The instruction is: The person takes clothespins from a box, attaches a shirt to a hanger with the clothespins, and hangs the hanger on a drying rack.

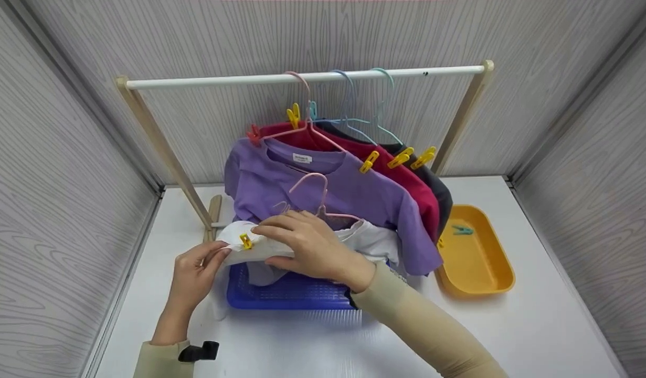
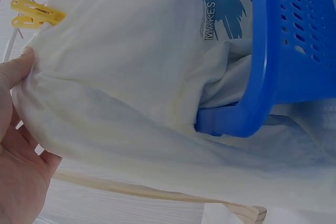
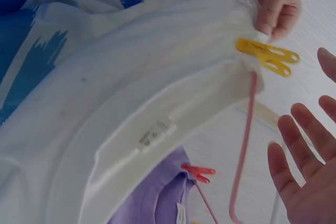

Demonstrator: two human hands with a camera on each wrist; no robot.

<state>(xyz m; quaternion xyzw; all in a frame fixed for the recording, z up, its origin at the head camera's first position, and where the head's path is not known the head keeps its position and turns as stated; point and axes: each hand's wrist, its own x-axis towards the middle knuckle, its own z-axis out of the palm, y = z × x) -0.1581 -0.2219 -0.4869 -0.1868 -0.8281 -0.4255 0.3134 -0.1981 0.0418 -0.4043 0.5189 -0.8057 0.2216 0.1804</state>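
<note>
A white T-shirt (image 1: 372, 240) with a blue print lies partly in a blue basket (image 1: 294, 299). My left hand (image 1: 194, 273) pinches the shirt's shoulder between thumb and fingers. Beside that pinch, a yellow clothespin (image 3: 262, 55) is clamped on the shoulder, where the arm of a pink hanger (image 3: 245, 140) enters the shirt. The hanger's hook (image 1: 315, 176) stands up from the neckline. My right hand (image 1: 315, 249) hovers over the shirt near the clothespin; the right wrist view shows its fingers spread and holding nothing.
A white-barred rack (image 1: 197, 82) stands behind. On it hang a purple shirt (image 1: 328, 184), a red shirt (image 1: 427, 194) and a dark shirt (image 1: 444, 191), with several clothespins. At right, a yellow tray (image 1: 477, 286) holds a teal clothespin (image 1: 462, 230).
</note>
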